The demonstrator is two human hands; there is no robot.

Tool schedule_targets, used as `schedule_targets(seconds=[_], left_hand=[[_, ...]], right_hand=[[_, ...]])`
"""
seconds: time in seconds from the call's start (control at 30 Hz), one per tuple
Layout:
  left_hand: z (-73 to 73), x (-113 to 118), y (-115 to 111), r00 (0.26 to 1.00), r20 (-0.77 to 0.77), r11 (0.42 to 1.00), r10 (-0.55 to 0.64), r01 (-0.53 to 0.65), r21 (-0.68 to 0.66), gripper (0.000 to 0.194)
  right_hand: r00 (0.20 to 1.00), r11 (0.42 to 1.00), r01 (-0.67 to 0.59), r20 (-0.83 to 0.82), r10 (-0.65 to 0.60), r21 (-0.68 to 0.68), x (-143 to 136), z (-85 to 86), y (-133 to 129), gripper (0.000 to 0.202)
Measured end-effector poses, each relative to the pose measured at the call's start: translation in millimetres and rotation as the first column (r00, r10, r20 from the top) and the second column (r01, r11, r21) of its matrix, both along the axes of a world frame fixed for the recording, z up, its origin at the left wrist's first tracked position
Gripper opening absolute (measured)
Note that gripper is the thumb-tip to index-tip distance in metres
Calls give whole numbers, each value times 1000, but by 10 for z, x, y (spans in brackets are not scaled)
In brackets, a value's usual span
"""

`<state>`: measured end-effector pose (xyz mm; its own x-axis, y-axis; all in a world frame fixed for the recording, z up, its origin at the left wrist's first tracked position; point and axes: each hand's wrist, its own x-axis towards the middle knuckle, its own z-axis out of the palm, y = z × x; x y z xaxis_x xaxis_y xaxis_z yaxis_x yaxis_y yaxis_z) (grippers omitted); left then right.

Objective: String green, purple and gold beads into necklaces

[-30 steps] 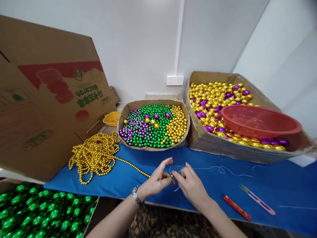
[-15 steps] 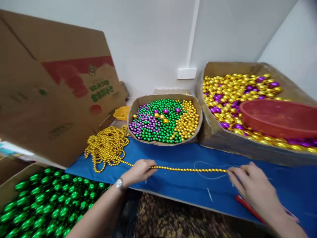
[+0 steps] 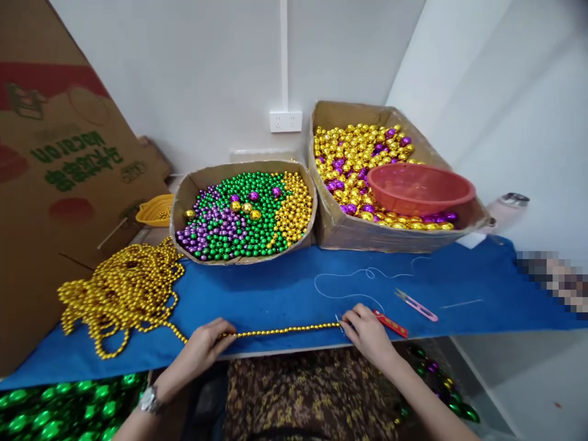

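Observation:
A strand of small gold beads runs almost straight between my two hands near the front edge of the table. My left hand, with a watch on its wrist, is closed on the strand's left part. At the right end my right hand pinches the strand, and a short white thread end sticks up by the fingertips. Leftward the strand continues into a tangled heap of gold bead strings. A thin white thread curls over the blue cloth behind my right hand. Beside that hand lies a red tool, partly hidden.
Pink thread snips lie to the right on the blue cloth. Behind stand a carton of green, purple and gold beads and a larger carton with a red basin. Green beads sit low at left.
The view has swung right, so everything sits further left and the snips now show. My right hand has shifted left relative to the red tool. Both hands still hold the strand.

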<state>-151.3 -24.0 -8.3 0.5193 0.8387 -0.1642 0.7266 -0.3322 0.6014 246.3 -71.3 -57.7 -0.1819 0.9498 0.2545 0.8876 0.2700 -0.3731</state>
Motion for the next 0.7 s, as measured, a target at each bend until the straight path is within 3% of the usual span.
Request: schedule_targets(seconds=[0.23, 0.5, 0.7], left_hand=[[-126, 22, -27, 998, 44, 999, 39, -38, -19, 27], [-125, 17, -49, 987, 74, 990, 141, -142, -3, 14], [-78, -20, -57, 992, 11, 992, 127, -127, -3, 9]], right_hand=[[999, 1000, 27, -25, -27, -4, 9, -63, 21, 25], [994, 999, -34, -101, 35, 7, 80, -81, 45, 29], [998, 999, -52, 40, 52, 1, 108, -127, 55, 34]])
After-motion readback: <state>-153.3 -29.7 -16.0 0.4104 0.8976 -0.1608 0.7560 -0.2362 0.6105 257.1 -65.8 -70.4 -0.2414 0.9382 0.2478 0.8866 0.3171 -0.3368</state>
